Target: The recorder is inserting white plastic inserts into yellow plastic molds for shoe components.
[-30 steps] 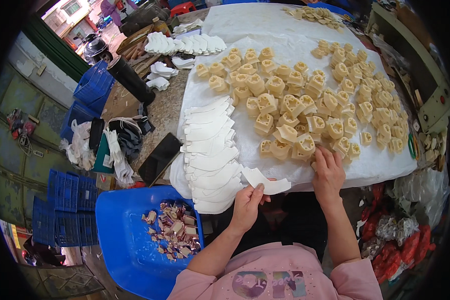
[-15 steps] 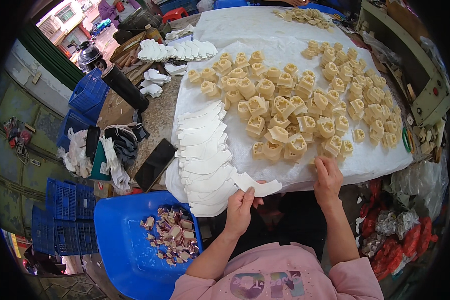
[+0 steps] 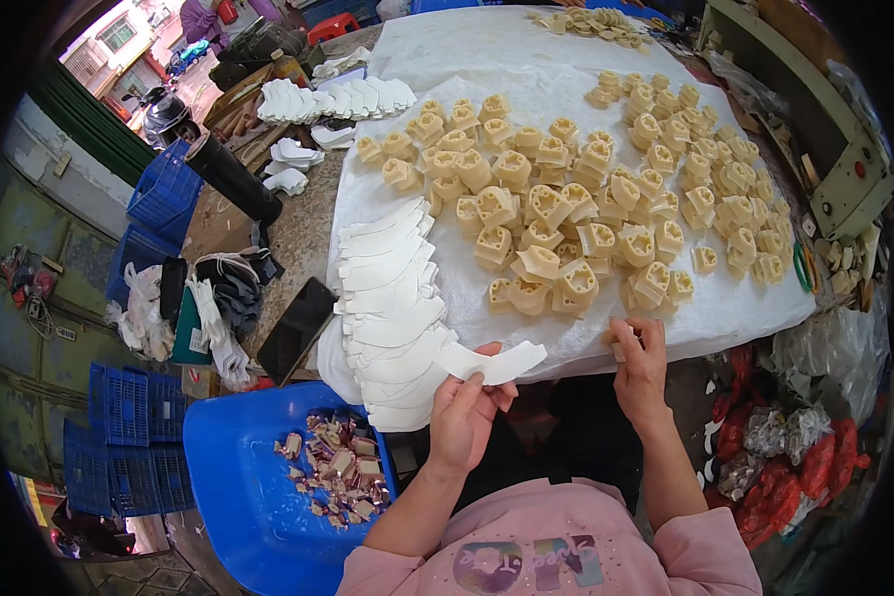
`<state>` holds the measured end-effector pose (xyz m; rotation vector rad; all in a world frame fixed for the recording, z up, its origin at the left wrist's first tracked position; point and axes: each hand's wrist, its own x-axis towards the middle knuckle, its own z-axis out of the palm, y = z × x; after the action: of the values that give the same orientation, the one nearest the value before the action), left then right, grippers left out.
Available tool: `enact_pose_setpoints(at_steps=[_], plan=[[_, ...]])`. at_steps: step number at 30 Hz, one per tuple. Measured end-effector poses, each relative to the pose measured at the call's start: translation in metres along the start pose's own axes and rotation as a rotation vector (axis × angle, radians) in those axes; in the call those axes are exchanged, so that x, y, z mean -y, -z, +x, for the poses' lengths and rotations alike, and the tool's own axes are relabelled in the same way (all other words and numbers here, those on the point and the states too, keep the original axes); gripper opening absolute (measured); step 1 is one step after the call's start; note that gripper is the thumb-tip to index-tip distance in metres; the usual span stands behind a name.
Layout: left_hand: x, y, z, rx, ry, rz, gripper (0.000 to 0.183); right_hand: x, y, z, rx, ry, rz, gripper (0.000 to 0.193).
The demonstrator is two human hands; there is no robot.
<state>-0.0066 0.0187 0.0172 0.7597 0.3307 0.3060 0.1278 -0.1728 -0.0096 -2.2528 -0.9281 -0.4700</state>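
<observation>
Since the earlier frame, the right hand (image 3: 641,372) has drawn back from the cream pieces (image 3: 544,209) toward the counter's (image 3: 303,233) near edge, and the white strip (image 3: 502,366) has swung, its right end now sitting higher. The left hand (image 3: 464,417) pinches that strip, thumb on top and fingers beneath, just at the near edge. The right hand is half curled, thumb and fingertips close together; a small cream bit may be between them, but I cannot tell. With so little of the strip gripped, a loose thumb could let it drop off the edge. The blue tub (image 3: 236,467) stands beside the left forearm, so a wide elbow could jog it. Next comes the stack (image 3: 392,328) of overlapping strips; the held strip's left end reaches its side, and a snag there could drag the top ones askew. Beyond the right hand, the cream pieces crowd the white sheet (image 3: 467,50); a tug on that cloth, or a careless knuckle, could topple the front ones. Farther left, the phone (image 3: 296,331) lies close to the counter's edge, where a bump might tip it off
</observation>
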Motion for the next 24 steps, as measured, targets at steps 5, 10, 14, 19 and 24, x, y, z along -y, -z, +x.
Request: enact_pose_setpoints(at_steps=[5,10,14,19,24], plan=[[0.004,0.002,0.003,-0.056,-0.019,0.148,0.033,0.007,0.003,-0.002,-0.065,-0.078,0.281,0.045],[-0.004,0.000,-0.002,-0.075,-0.125,0.187,0.031,0.063,0.024,0.028,0.026,0.004,0.812,0.032],[-0.004,-0.002,-0.004,-0.003,-0.163,0.159,0.032,0.091,0.004,0.033,-0.032,0.101,0.855,0.035],[-0.011,-0.016,-0.017,0.072,-0.121,0.186,0.036,0.088,-0.022,0.026,-0.209,0.322,0.801,0.050],[-0.008,-0.020,-0.021,0.110,-0.105,0.115,0.040,0.090,-0.019,0.025,-0.210,0.347,0.748,0.047]])
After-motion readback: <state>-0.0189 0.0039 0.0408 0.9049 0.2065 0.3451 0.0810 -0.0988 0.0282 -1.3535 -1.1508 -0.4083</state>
